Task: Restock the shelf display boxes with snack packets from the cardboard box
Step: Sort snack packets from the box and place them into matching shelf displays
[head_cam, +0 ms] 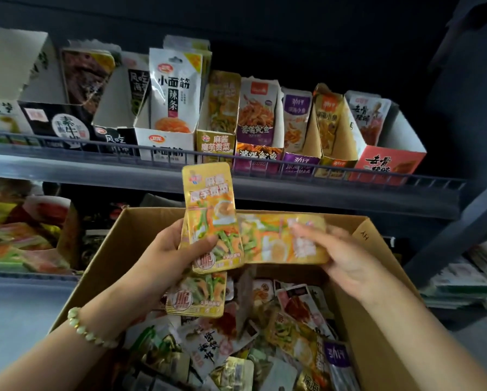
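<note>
Risk, judged: the left hand (177,249) is gripping an upright stack of gold packets (211,215) above the cardboard box (118,244), and the stack is looking uneven, with lower packets poking out beneath the palm. If the grip is loosening while another packet is being squared in, packets are likely sliding back into the jumble below.

The right hand (346,261) is holding a single gold packet (281,241) sideways, fingers curled over its front, its edge touching the stack. This part is blurred.

Second risk: misfiling, since several boxes beyond the cardboard box are looking gold-brown.

Containers:
- The cardboard box is holding a loose mix of packets: gold, white, purple, red.
- The gold display box (216,142), up beyond the cardboard box's far wall, is showing matching packets standing inside. How full it is, I cannot tell.
- The white display box (166,142), beyond the cardboard box's far left corner, is carrying tall white packets.
</note>
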`<state>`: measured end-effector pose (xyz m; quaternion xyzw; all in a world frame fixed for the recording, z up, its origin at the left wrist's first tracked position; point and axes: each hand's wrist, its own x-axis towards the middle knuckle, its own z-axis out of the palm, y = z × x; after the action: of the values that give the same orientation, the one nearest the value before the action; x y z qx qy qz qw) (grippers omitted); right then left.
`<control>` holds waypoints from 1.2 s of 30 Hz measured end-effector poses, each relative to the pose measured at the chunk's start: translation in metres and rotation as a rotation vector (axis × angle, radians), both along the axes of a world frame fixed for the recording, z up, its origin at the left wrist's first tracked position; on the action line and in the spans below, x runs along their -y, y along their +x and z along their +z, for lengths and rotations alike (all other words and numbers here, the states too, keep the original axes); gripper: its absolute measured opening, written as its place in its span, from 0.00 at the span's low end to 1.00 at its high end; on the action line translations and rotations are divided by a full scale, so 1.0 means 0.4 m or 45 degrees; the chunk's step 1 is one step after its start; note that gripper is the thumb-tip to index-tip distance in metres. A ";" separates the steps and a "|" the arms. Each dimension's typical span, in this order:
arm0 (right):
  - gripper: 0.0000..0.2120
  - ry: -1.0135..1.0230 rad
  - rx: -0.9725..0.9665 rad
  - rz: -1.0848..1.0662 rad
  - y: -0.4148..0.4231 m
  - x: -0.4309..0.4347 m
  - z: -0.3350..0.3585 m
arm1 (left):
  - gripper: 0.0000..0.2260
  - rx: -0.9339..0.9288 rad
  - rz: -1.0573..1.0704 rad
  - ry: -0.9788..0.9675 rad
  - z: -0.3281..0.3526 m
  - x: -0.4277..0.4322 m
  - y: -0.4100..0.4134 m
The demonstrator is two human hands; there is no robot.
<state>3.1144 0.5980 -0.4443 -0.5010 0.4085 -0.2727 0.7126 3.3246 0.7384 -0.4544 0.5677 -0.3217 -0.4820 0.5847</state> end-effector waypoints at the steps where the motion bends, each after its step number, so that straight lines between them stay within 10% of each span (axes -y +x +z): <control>1: 0.21 0.031 0.108 -0.120 -0.002 0.009 0.004 | 0.14 -0.011 0.026 -0.017 -0.002 0.002 0.003; 4: 0.20 -0.038 0.242 -0.422 -0.013 0.025 0.021 | 0.15 -0.086 0.007 0.031 -0.006 0.002 0.004; 13: 0.05 -0.574 -0.165 -0.221 0.065 -0.103 -0.040 | 0.13 -0.077 -0.481 0.115 -0.010 -0.004 -0.066; 17: 0.20 -0.703 -0.268 -0.348 0.088 -0.132 -0.082 | 0.20 0.114 -0.607 0.084 -0.027 -0.006 -0.095; 24: 0.24 -0.041 -0.026 -0.030 0.086 -0.120 -0.068 | 0.18 0.172 -0.497 0.043 -0.037 -0.001 -0.099; 30: 0.12 0.096 0.154 -0.477 0.048 -0.028 -0.040 | 0.14 -0.015 -0.298 0.073 -0.020 0.009 -0.070; 36: 0.10 0.008 0.060 -0.201 0.062 -0.096 -0.048 | 0.12 -0.192 -0.152 0.073 -0.020 0.013 -0.071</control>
<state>3.1392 0.6365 -0.4635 -0.4586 0.4307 -0.3386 0.6997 3.2962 0.7331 -0.4624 0.5263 -0.2959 -0.5664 0.5610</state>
